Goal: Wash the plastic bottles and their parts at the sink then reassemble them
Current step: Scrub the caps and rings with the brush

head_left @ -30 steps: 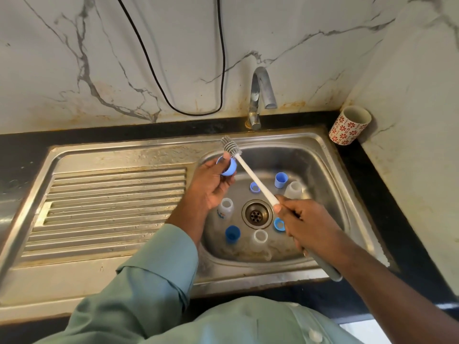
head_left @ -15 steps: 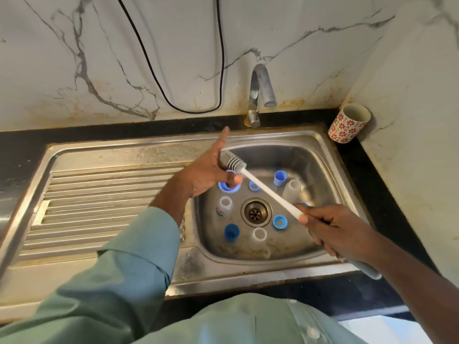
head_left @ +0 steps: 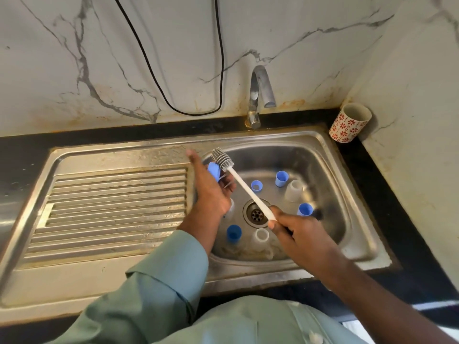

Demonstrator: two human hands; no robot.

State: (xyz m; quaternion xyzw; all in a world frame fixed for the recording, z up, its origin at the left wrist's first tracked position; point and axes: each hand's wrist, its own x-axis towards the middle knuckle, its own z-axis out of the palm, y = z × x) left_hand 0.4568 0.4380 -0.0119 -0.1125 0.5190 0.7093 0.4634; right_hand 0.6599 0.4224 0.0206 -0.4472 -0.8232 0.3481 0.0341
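My left hand (head_left: pixel 211 192) holds a small blue cap (head_left: pixel 214 171) over the left rim of the sink basin (head_left: pixel 330 170), index finger pointing up. My right hand (head_left: pixel 300 234) grips the white handle of a bottle brush (head_left: pixel 244 187); its grey bristle head (head_left: pixel 222 160) lies against the cap. In the basin stand several blue caps, among them a dark blue cap (head_left: pixel 234 233) in front, a blue ring (head_left: pixel 256 186) and a blue cap (head_left: pixel 282 178) at the back. A clear bottle (head_left: pixel 294 190) stands upside down; another clear bottle (head_left: pixel 261 238) stands near the drain (head_left: pixel 255 214).
The steel tap (head_left: pixel 259 95) rises behind the basin, no water running. A ribbed drainboard (head_left: pixel 111 207) spreads to the left. A red-flowered cup (head_left: pixel 349 122) leans in the right corner on the black counter. A black cable (head_left: pixel 218 58) hangs on the marble wall.
My left hand lifted the blue cap from lower in the basin to the basin's left rim. The brush head followed it up and left; my right hand moved left toward the drain.
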